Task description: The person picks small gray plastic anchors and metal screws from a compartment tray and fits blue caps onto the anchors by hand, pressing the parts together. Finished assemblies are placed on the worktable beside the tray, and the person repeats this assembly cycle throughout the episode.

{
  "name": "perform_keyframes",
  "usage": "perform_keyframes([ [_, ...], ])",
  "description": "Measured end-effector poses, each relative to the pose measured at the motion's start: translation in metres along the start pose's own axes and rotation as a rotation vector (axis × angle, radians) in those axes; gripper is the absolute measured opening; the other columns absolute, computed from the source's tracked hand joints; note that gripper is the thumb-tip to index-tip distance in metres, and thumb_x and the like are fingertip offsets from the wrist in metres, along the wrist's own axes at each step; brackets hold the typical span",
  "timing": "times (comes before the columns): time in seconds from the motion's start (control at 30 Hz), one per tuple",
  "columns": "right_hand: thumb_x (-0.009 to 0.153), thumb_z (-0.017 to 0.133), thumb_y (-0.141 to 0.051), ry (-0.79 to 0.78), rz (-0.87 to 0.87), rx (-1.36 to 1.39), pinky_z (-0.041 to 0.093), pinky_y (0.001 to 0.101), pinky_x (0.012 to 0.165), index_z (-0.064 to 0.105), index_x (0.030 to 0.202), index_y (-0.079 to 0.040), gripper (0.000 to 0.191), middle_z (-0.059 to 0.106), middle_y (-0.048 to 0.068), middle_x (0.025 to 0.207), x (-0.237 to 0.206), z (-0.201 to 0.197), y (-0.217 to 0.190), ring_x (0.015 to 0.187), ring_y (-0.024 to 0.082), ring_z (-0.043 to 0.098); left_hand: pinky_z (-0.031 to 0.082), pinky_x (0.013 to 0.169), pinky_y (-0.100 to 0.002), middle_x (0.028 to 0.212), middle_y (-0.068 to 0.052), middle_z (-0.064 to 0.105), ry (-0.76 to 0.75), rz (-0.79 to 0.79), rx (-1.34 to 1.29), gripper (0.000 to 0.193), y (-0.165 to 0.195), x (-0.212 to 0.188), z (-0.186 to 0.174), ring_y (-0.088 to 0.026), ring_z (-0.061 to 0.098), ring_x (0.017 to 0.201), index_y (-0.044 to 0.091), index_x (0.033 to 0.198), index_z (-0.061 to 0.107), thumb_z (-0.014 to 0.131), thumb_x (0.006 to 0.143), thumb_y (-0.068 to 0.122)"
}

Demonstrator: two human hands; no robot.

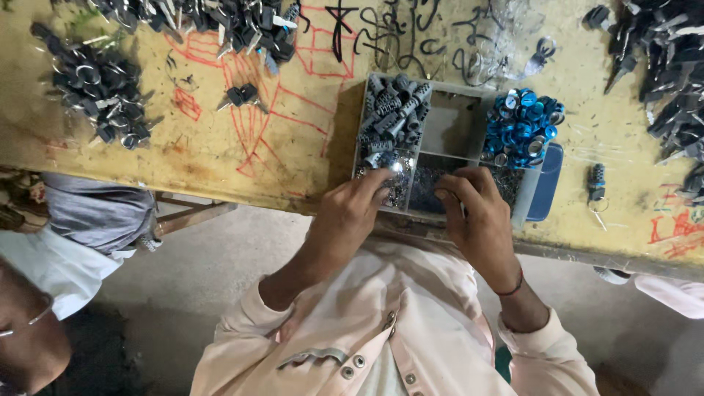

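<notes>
Head camera looks straight down on your two hands at the near edge of a yellow worktable [220, 147] marked with red and black scribbles. Your left hand [352, 213] reaches into a grey divided tray [469, 92], its fingers curled narrow over the compartment of small shiny metal bits [396, 187]; something bright glints at the fingertips, perhaps a piece pinched there, though the glare makes it hard to be sure. Your right hand [480, 213] rests just beside it, fingers bent down over the tray's dark front compartment [429, 183], and you cannot tell whether it holds anything. Behind your left hand, the tray's left compartment is packed with grey ribbed plastic parts [392, 110]. A heap of blue rings [522, 126] fills the right end, lying over a blue lid [548, 183]. Piles of dark keys [103, 84] sit well apart at the table's far left, with more [671, 66] at the far right. Another person's grey sleeve [95, 213] shows at the left edge.
</notes>
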State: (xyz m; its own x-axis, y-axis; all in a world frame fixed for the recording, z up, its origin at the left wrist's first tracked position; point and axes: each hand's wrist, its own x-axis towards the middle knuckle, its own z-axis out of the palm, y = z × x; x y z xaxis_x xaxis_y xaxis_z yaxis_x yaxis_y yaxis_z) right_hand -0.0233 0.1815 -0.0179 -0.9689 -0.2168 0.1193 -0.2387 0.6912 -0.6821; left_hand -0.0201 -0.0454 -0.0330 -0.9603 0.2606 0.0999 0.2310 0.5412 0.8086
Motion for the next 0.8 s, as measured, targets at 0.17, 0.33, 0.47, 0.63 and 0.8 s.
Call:
perform_keyframes([
  [0.17, 0.095, 0.073, 0.0, -0.022, 0.106, 0.104, 0.05, 0.0339, 0.061, 0.064, 0.105, -0.001, 0.013, 0.063, 0.013, 0.108, 0.001, -0.002, -0.001, 0.078, 0.023, 0.066, 0.056, 0.07, -0.042, 0.092, -0.011, 0.072, 0.066, -0.038, -0.035, 0.013, 0.009, 0.005, -0.002, -0.031, 0.072, 0.082, 0.008, 0.108, 0.067, 0.071, 0.095, 0.008],
  [0.33, 0.1, 0.07, 0.002, -0.012, 0.089, 0.142, 0.051, 0.0311, 0.07, 0.063, 0.11, -0.001, 0.013, 0.062, 0.012, 0.112, -0.004, -0.001, 0.002, 0.087, 0.022, 0.066, 0.056, 0.067, -0.037, 0.09, -0.008, 0.072, 0.016, -0.139, -0.1, 0.013, 0.012, 0.001, -0.005, -0.023, 0.071, 0.078, 0.006, 0.109, 0.066, 0.072, 0.097, 0.005],
  [0.47, 0.101, 0.067, -0.003, -0.097, 0.254, 0.434, 0.05, 0.0257, 0.067, 0.062, 0.107, -0.002, 0.008, 0.06, 0.007, 0.113, -0.007, -0.005, 0.008, 0.083, 0.012, 0.065, 0.059, 0.068, -0.028, 0.092, -0.007, 0.074, 0.041, -0.315, -0.329, 0.018, 0.014, -0.002, -0.004, -0.013, 0.072, 0.077, 0.005, 0.106, 0.062, 0.075, 0.094, 0.003],
  [0.63, 0.106, 0.058, -0.008, -0.246, 0.451, 1.044, 0.051, 0.0234, 0.064, 0.06, 0.11, -0.001, 0.009, 0.055, 0.007, 0.124, -0.016, -0.01, 0.013, 0.079, 0.006, 0.058, 0.065, 0.078, -0.024, 0.103, -0.007, 0.077, 0.013, -0.301, -0.67, 0.026, 0.027, -0.005, 0.015, -0.011, 0.077, 0.089, 0.003, 0.122, 0.067, 0.073, 0.097, 0.003],
  [0.8, 0.109, 0.056, -0.009, -0.273, 0.398, 1.171, 0.05, 0.0243, 0.075, 0.058, 0.112, 0.001, 0.01, 0.052, 0.01, 0.128, -0.026, -0.009, 0.015, 0.09, 0.009, 0.056, 0.064, 0.078, -0.025, 0.099, -0.009, 0.077, 0.019, -0.248, -0.84, 0.013, 0.03, -0.002, 0.036, -0.014, 0.077, 0.087, 0.0, 0.112, 0.075, 0.073, 0.099, -0.001],
])
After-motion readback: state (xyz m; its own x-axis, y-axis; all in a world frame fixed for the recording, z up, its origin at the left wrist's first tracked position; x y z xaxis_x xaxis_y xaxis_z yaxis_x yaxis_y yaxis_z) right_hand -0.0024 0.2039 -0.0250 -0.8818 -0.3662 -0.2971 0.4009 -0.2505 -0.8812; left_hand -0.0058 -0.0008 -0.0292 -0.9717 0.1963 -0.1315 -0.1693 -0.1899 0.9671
